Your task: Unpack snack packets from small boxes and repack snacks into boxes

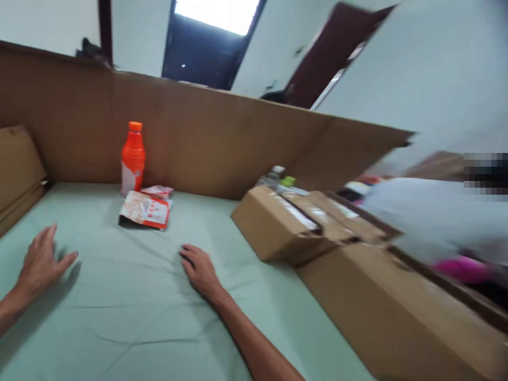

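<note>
Resting flat on the green cloth (130,328), your right hand (201,272) has its fingers stretched out and holds nothing. Your left hand (39,263) hovers open at the left, also empty. The red packet (145,210) lies beyond both, farther off, between them, apart from the fingertips. An orange bottle (132,158) stands just behind it. Cardboard boxes (293,225) sit to the right.

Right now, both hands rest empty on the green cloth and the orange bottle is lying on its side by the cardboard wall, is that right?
Not quite: the head view shows the orange bottle standing upright by the cardboard wall. The left hand and right hand are indeed empty on the green cloth.
</note>
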A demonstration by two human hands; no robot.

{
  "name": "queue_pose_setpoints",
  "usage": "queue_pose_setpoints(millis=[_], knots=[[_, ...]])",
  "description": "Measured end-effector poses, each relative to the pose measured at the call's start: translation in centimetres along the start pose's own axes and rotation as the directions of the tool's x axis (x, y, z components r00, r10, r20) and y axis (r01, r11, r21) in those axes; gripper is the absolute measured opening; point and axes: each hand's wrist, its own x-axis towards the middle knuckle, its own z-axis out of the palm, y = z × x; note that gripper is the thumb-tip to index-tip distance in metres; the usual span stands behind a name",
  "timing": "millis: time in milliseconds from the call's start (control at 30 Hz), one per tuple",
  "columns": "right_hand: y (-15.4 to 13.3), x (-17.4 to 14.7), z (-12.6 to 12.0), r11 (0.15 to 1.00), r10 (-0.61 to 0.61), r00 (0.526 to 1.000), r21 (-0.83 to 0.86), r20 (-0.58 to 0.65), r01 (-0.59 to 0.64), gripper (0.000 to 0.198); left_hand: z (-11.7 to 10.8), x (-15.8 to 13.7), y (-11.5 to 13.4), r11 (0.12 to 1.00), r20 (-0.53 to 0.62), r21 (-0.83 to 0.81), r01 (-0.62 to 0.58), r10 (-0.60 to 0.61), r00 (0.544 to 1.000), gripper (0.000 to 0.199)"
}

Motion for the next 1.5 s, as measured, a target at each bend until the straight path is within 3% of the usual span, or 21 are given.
queue_pose_setpoints(millis=[133,233,367,433,500,667,733,900,1033,1100,1200,1300,1400,1500], knots=[[0.5,1.3,-3.0,0.997,0.036,0.996,-0.06,-0.079,-0.041,0.031,3.3,-5.0,3.6,0.968,0.205,-0.002,-0.252,0.247,0.947,0.06],[2.7,2.7,-9.3,0.983,0.114,0.965,-0.116,-0.234,-0.144,0.035,3.6,-7.1,4.8,0.934,0.263,0.033,-0.355,0.335,0.905,0.063],[7.3,4.9,-19.2,0.904,0.287,0.833,-0.156,-0.473,-0.399,0.059,3.0,-7.8,5.1,0.918,0.293,0.095,-0.385,0.344,0.892,0.064],[9.4,5.7,-22.5,0.846,0.377,0.771,-0.147,-0.514,-0.512,0.068,2.7,-7.8,5.1,0.916,0.304,0.113,-0.386,0.338,0.891,0.062],[10.8,6.2,-24.1,0.809,0.455,0.752,-0.132,-0.477,-0.573,0.067,2.4,-7.8,5.3,0.915,0.31,0.124,-0.384,0.332,0.891,0.061],[11.5,6.8,-24.4,0.793,0.53,0.77,-0.114,-0.355,-0.598,0.044,1.8,-7.8,5.7,0.928,0.297,0.102,-0.359,0.316,0.901,0.059],[10.6,6.7,-24.4,0.824,0.5,0.805,-0.11,-0.32,-0.556,0.034,1.5,-7.6,5.8,0.939,0.282,0.066,-0.336,0.306,0.909,0.058],[5.7,3.5,-24.5,0.953,0.287,0.947,-0.062,-0.143,-0.298,0.023,0.9,-7.1,6.8,0.973,0.24,-0.08,-0.219,0.232,0.943,0.063],[0.2,-2.1,-24.4,0.997,0.077,0.997,0.026,0.014,-0.077,0.023,0.5,-8.2,9.4,0.952,0.22,-0.278,-0.131,0.196,0.956,0.069],[-2.6,-5.0,-24.3,0.992,-0.082,0.993,0.104,0.081,0.074,0.02,0.0,-9.2,11.2,0.907,0.209,-0.406,-0.11,0.209,0.955,0.069],[-6.4,-8.4,-24.2,0.933,-0.312,0.941,0.227,0.13,0.278,0.02,-1.3,-10.8,14.0,0.797,0.156,-0.597,-0.092,0.228,0.961,0.066],[-8.9,-9.9,-24.2,0.877,-0.422,0.888,0.331,0.183,0.348,0.024,-3.5,-12.4,16.1,0.674,0.089,-0.732,-0.096,0.234,0.968,0.057],[-9.8,-9.9,-24.4,0.825,-0.442,0.85,0.502,0.286,0.26,0.03,-5.8,-14.0,17.4,0.585,0.093,-0.808,-0.07,0.244,0.965,0.044],[-9.7,-9.0,-24.5,0.737,-0.38,0.826,0.676,0.416,-0.002,0.054,-7.2,-15.3,17.9,0.566,0.203,-0.824,0.022,0.26,0.944,0.041]])
